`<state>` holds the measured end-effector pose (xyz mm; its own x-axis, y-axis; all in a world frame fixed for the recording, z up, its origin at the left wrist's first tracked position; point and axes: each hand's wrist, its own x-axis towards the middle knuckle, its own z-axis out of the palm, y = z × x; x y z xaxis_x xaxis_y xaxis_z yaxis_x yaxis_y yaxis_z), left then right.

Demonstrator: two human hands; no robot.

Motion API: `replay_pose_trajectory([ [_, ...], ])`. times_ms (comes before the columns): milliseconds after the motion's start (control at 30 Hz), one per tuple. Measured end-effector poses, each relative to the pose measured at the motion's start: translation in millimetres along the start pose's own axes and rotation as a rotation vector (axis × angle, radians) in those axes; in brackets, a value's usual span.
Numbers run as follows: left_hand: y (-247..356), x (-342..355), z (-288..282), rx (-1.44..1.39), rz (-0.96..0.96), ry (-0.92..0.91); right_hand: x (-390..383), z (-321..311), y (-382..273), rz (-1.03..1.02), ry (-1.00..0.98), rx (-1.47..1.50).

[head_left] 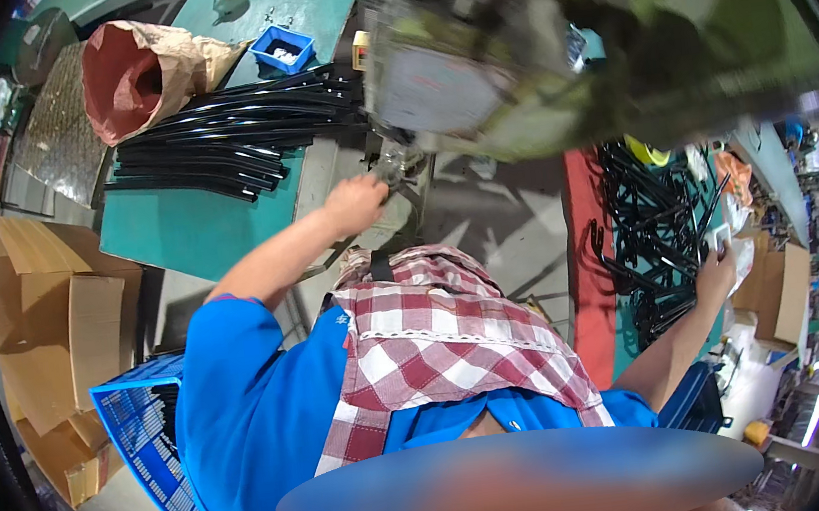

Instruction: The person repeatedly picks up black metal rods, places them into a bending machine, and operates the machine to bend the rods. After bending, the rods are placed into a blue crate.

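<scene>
At a green machine (pixel 548 51), a worker's left hand (pixel 356 204) curls beside a metal fitting (pixel 397 165), its hold impossible to tell; the right hand (pixel 718 273), its grip likewise unclear, is beside piled bent black tubes (pixel 661 229), while long black bars (pixel 217 136) lie across a green table (pixel 167 226) at left.

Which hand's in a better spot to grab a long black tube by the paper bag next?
Probably the left hand: it's closer to those long black tubes. The right hand is out on the other side, by the bent black parts.
</scene>
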<state>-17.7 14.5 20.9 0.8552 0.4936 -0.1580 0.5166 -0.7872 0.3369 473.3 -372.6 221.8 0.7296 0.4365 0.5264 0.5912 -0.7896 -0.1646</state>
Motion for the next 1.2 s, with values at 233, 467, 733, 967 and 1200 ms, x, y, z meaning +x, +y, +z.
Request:
replay_pose_trajectory([
  [233,-16.6,95.7,-55.4,0.065,0.088,0.364,-45.6,-17.7,-3.6,-0.086,-0.171,-0.166],
  [467,11.1,204.4,-44.0,0.104,0.029,0.149,-69.4,-31.6,-81.3,-0.034,-0.497,-0.569],
  [733,17.1,247.3,-15.9,0.205,0.011,0.059,-102.4,-85.1,-94.2,-0.262,-0.193,-0.063],
  [967,12.9,238.8,10.4,0.252,0.021,0.173,-133.6,-26.5,-155.7,0.103,-0.438,0.674],
  [1200,17.6,223.3,-6.6,0.192,0.008,0.278,-182.4,65.2,-204.7,-0.238,-0.569,0.580],
])
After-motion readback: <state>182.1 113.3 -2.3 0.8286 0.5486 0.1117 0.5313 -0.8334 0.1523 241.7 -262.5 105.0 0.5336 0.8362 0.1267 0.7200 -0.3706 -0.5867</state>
